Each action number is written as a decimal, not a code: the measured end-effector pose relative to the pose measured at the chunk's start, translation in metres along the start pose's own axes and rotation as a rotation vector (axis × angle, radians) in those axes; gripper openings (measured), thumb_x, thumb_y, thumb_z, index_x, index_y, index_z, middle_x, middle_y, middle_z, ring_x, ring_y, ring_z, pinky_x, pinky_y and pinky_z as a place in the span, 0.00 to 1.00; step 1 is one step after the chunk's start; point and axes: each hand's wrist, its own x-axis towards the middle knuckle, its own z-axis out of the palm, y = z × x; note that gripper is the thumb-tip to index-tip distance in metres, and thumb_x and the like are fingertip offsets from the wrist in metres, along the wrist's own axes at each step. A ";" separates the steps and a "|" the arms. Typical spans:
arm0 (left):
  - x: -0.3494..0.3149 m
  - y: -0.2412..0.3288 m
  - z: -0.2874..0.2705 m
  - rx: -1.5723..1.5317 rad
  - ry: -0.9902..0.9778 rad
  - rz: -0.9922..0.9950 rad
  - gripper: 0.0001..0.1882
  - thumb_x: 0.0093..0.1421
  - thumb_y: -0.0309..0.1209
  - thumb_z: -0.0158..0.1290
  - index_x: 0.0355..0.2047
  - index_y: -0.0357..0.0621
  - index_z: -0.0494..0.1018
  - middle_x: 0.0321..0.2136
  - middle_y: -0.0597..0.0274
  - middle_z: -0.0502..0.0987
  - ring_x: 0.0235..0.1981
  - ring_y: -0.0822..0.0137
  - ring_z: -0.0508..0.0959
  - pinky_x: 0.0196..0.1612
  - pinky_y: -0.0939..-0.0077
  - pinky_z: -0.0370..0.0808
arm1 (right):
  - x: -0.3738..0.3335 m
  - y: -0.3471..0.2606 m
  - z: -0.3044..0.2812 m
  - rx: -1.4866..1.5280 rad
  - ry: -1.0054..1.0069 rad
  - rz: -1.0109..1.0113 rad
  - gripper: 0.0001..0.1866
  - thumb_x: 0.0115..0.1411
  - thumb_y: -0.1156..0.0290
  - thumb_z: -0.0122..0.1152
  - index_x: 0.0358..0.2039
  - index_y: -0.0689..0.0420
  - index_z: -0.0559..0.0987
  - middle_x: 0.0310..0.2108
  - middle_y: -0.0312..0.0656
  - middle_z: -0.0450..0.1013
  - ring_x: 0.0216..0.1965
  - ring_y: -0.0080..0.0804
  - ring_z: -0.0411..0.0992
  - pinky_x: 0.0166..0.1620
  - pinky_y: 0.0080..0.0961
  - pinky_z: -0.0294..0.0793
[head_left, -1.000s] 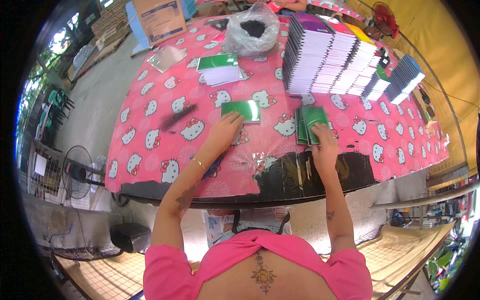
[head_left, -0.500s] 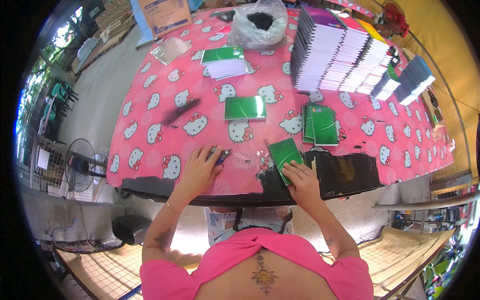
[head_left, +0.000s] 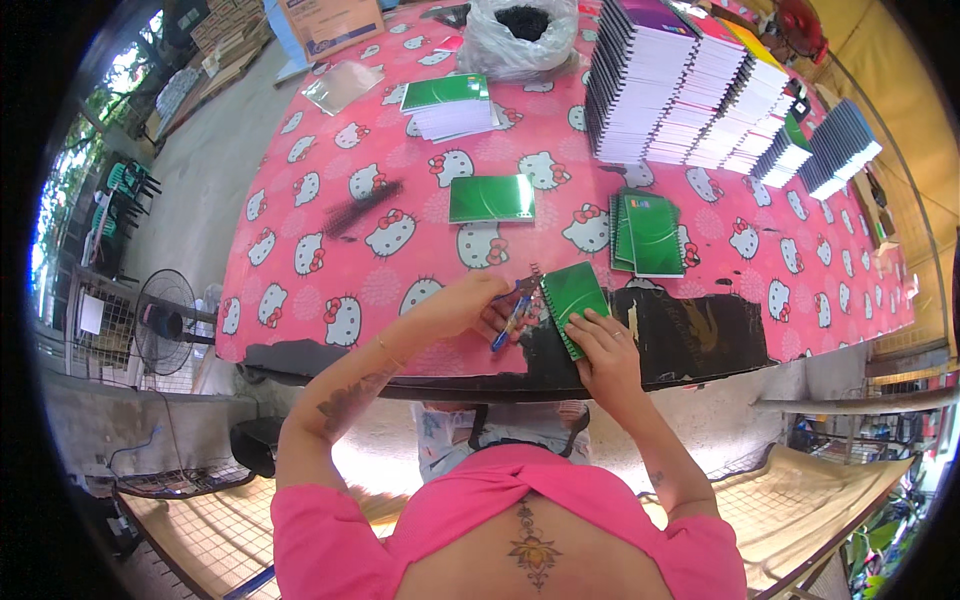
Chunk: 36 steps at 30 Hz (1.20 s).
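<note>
Okay, far left: green plastic chairs [head_left: 118,200], then round black wire-guarded fan [head_left: 165,320] near edge of pink cartoon-cat-print surface [head_left: 545,130]. Next, on it: flat clear plastic sheet [head_left: 343,90], plus dark streaky patch [head_left: 362,210] nearer front. Further right, toward back: stack of green-covered, white-paged booklets [head_left: 447,108]. Around centre: glossy green single booklet [head_left: 492,200], lying flat. In front of it: left hand [head_left: 487,307], with fingers curled closed around slim blue-handled hand tool [head_left: 513,322], angled up toward spiral edge of green spiral-bound notebook [head_left: 572,290]; can't tell if touching. At back: translucent plastic bag [head_left: 520,50] with black contents. Just right of tool: that notebook, tilted on surface near front edge. Over its lower right: right hand [head_left: 605,350], with fingers nearly straight, slightly parted, laid on cover; can't tell if pinching it. Beyond, rightward: small overlapping pile of green spiral notebooks [head_left: 652,235]. Behind: tall spiral-notebook stacks [head_left: 648,95], topped purple, red, yellow. Far right: short green-topped stack [head_left: 783,155], then dark-blue-covered stack [head_left: 840,150].
</note>
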 end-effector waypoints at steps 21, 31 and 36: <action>0.002 -0.003 0.001 0.130 0.070 0.020 0.19 0.71 0.40 0.44 0.43 0.35 0.75 0.30 0.48 0.81 0.27 0.56 0.82 0.30 0.64 0.80 | -0.001 -0.001 0.001 -0.019 0.009 0.017 0.27 0.42 0.80 0.67 0.47 0.54 0.80 0.52 0.39 0.77 0.58 0.39 0.72 0.61 0.42 0.68; -0.024 0.015 0.010 1.373 0.365 0.374 0.19 0.67 0.46 0.47 0.50 0.54 0.77 0.40 0.50 0.78 0.44 0.48 0.79 0.45 0.53 0.75 | 0.001 -0.002 0.000 0.045 0.021 0.036 0.26 0.43 0.83 0.63 0.47 0.55 0.80 0.51 0.41 0.77 0.58 0.43 0.72 0.61 0.43 0.69; -0.029 0.020 0.002 1.462 0.301 0.288 0.19 0.65 0.46 0.50 0.52 0.55 0.76 0.42 0.50 0.77 0.45 0.47 0.78 0.47 0.51 0.74 | 0.013 0.001 -0.019 0.139 0.094 0.072 0.29 0.43 0.87 0.60 0.49 0.57 0.80 0.50 0.44 0.78 0.57 0.46 0.73 0.61 0.43 0.70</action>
